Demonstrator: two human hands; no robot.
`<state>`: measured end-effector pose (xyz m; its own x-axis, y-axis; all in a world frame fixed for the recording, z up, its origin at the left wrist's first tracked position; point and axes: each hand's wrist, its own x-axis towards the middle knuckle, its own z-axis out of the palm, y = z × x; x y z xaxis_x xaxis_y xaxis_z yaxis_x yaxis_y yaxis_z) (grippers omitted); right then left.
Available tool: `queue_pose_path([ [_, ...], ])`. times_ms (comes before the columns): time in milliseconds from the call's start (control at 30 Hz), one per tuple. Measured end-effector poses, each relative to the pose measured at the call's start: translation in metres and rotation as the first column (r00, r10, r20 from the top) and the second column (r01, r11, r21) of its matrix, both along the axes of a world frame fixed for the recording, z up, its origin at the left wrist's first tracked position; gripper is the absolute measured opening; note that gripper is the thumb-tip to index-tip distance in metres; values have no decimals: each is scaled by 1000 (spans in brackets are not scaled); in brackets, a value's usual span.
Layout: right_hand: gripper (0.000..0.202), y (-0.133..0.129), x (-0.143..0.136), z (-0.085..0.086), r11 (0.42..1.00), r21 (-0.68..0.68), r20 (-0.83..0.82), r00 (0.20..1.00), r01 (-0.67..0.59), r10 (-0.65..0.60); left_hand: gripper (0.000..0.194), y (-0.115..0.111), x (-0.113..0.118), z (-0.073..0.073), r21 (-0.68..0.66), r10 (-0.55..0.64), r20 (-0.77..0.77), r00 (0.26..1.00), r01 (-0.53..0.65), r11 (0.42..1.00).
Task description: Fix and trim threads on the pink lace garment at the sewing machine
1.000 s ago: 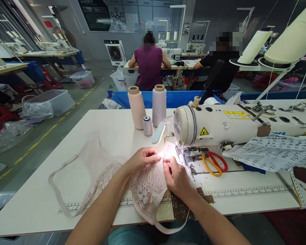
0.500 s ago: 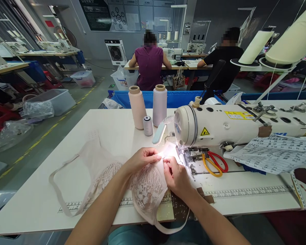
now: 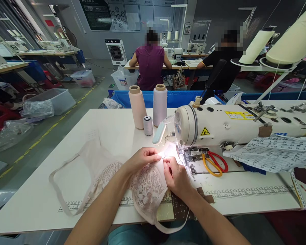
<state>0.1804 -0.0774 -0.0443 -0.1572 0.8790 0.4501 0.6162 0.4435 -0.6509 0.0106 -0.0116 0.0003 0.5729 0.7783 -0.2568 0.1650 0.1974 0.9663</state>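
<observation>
A pale pink lace bra (image 3: 148, 190) lies across the table, one cup near me and the other part spread to the left. My left hand (image 3: 144, 158) pinches the top edge of the near cup, thumb against fingers. Close beside it, my right hand (image 3: 175, 173) is closed on the same cup's right edge, fingers curled. Both grips are just left of the needle area of a white sewing machine (image 3: 211, 124), under its bright lamp. One strap hangs over the table's front edge. Glare partly hides the fabric beyond my fingertips.
Scissors with red and orange handles (image 3: 215, 163) lie on the machine bed. Behind my hands stand a peach thread cone (image 3: 137, 109), a lilac cone (image 3: 159, 107) and a small spool (image 3: 148, 126). Written paper sheets (image 3: 272, 153) hang at the right. Two people sit at machines ahead.
</observation>
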Motion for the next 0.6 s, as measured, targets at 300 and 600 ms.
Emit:
queue_pose_path([
  [300,14,0,0,-3,1000,12,12,1000,7,-7,26,0,-1,-1,6,-5,4,1000,5,1000],
  [600,14,0,0,-2,1000,21,23,1000,7,-7,26,-1,0,2,-3,1,3,1000,-1,1000],
])
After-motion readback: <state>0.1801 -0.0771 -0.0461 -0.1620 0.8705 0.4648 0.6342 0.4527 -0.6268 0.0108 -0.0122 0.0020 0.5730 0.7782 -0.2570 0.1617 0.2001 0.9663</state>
